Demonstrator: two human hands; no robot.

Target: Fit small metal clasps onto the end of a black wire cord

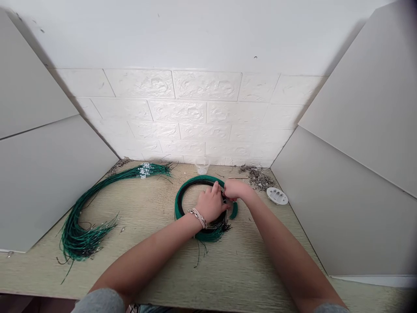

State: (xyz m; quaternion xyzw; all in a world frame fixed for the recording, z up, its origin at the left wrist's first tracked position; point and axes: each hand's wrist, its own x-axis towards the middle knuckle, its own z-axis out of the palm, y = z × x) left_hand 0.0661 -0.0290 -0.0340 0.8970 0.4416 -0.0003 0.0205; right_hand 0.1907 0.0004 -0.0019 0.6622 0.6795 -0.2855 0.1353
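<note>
Left hand: fingers curled over the right side of the coil of green and black wire, pressing on it; a beaded bracelet sits on the wrist. Right hand: fingers pinched together at the coil's 3 o'clock edge, meeting the left fingertips; what they pinch is too small to tell. The coil lies flat at desk centre. A small clear cup stands at 12 o'clock from the coil; contents cannot be told. A white lid-like dish lies at 3 o'clock. A long green wire bundle lies at 9 o'clock. Both forearms reach forward, converging.
</note>
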